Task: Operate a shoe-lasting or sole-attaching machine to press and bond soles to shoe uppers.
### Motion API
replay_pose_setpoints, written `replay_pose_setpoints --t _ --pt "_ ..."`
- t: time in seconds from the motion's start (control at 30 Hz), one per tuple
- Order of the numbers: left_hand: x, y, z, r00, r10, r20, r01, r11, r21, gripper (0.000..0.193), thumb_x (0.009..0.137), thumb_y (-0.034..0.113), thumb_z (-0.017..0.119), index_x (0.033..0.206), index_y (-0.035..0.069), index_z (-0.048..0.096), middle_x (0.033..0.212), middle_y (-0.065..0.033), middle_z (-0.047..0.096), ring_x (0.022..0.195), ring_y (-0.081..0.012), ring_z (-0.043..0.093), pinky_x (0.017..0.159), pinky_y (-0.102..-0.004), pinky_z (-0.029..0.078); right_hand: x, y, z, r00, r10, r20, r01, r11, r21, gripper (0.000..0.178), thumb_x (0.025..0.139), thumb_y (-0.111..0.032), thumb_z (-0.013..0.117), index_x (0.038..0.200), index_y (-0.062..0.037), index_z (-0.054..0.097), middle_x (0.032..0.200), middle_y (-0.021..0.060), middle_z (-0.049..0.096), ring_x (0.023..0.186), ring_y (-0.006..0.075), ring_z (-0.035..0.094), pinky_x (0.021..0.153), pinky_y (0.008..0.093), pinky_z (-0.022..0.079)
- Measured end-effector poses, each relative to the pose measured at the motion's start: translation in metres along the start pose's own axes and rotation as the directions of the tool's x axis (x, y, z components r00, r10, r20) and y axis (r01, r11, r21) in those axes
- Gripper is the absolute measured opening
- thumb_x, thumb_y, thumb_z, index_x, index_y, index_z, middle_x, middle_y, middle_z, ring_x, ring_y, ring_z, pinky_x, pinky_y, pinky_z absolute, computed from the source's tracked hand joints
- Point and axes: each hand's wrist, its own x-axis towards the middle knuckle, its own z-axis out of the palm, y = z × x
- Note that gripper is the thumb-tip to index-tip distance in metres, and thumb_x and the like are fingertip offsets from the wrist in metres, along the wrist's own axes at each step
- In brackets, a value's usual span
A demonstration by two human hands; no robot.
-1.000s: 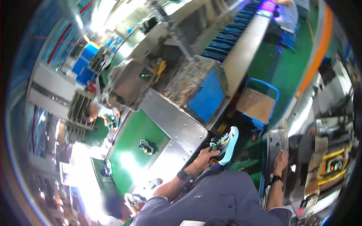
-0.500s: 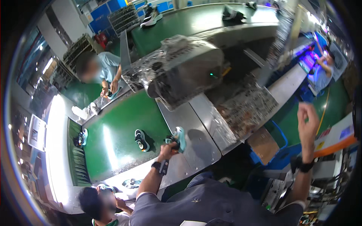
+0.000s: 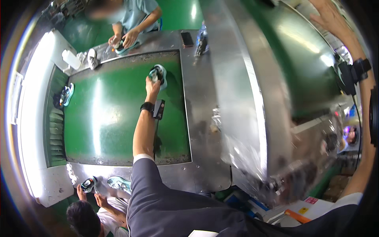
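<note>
My left arm reaches out over the green conveyor belt (image 3: 114, 126). At its far right part, my left hand (image 3: 152, 86) is closed on a sneaker (image 3: 159, 74) with a pale teal sole and dark upper. The fingers are partly hidden by the shoe. My right hand (image 3: 329, 17) is raised at the upper right, cut by the picture's edge, with its fingers apart and nothing in them. Beside it is a large shiny metal machine housing (image 3: 244, 91), blurred by motion. Another teal-soled sneaker (image 3: 68, 94) stands at the belt's left end, by a strip curtain (image 3: 56, 134).
Across the belt, a co-worker's hands (image 3: 128, 38) handle a shoe. At the lower left another person holds a sneaker (image 3: 89, 184), beside a teal shoe (image 3: 119, 184). A phone (image 3: 186, 39), a bottle (image 3: 202, 35) and a white bottle (image 3: 71, 59) stand on the metal rim.
The view has turned and shifted toward the belt. My left hand, still gripping a sneaker, has gone from the near metal edge to over the belt's far part. My right hand's curled fingers have spread.
</note>
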Motion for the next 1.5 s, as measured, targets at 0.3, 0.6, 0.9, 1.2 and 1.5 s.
replay_pose_setpoints --t 0.3,0.6,0.9,1.2,1.5 --pt "-0.208 0.003 0.027 0.827 0.009 0.561 0.299 0.839 -0.455 0.042 0.09 0.02 0.066 0.124 -0.004 0.057 0.111 -0.0132 0.065 0.093 -0.0192 0.064 0.078 -0.0321 0.054 0.124 -0.09 0.001 0.937 -0.111 0.331 0.184 0.963 -0.199 0.048 0.072 -0.008 0.064 0.119 -0.0033 0.058 0.123 0.0161 0.059 0.122 0.0301 0.049 0.109 0.0425 0.036" --pt "-0.417 0.072 -0.061 -0.019 -0.071 0.997 0.662 0.747 0.066 0.028 0.097 0.021 0.057 0.097 -0.005 0.067 0.108 -0.0205 0.066 0.108 -0.0256 0.062 0.091 -0.037 0.052 0.063 -0.091 -0.106 0.9 0.337 0.276 -0.255 0.921 -0.295 0.039 0.068 -0.008 0.066 0.107 -0.0017 0.062 0.103 0.0152 0.067 0.103 0.0301 0.061 0.099 0.0428 0.045" --pt "-0.476 0.316 -0.067 -0.472 0.562 0.679 0.695 0.711 -0.105 0.07 0.093 0.05 0.058 0.136 -0.004 0.046 0.141 -0.0214 0.046 0.126 -0.0342 0.05 0.105 -0.0472 0.042 -0.172 -0.241 -0.377 0.387 0.908 0.163 -0.899 0.332 0.285 0.064 0.071 -0.028 0.086 0.12 0.0034 0.059 0.111 0.0198 0.067 0.102 0.025 0.066 0.086 0.0361 0.053" --pt "-0.666 0.448 -0.076 -0.572 0.594 0.565 0.496 0.8 -0.339 0.06 0.089 0.026 0.065 0.136 -0.002 0.042 0.126 -0.0135 0.055 0.116 -0.0266 0.057 0.101 -0.0416 0.045 -0.378 -0.498 -0.471 -0.327 0.944 -0.047 -0.904 -0.298 0.306 0.056 0.074 -0.025 0.078 0.121 -0.0015 0.059 0.099 0.0152 0.068 0.084 0.0208 0.067 0.076 0.0324 0.052" --pt "-0.915 0.395 -0.143 -0.921 0.25 0.3 0.288 0.954 0.088 0.047 0.092 0.019 0.055 0.132 -0.002 0.046 0.123 -0.0123 0.059 0.111 -0.0253 0.06 0.097 -0.0385 0.048 -0.444 -0.735 -0.568 -0.911 0.372 -0.179 -0.357 -0.493 0.793 0.076 0.075 -0.012 0.078 0.141 -0.0092 0.04 0.134 0.0095 0.05 0.11 0.0176 0.057 0.073 0.027 0.055"
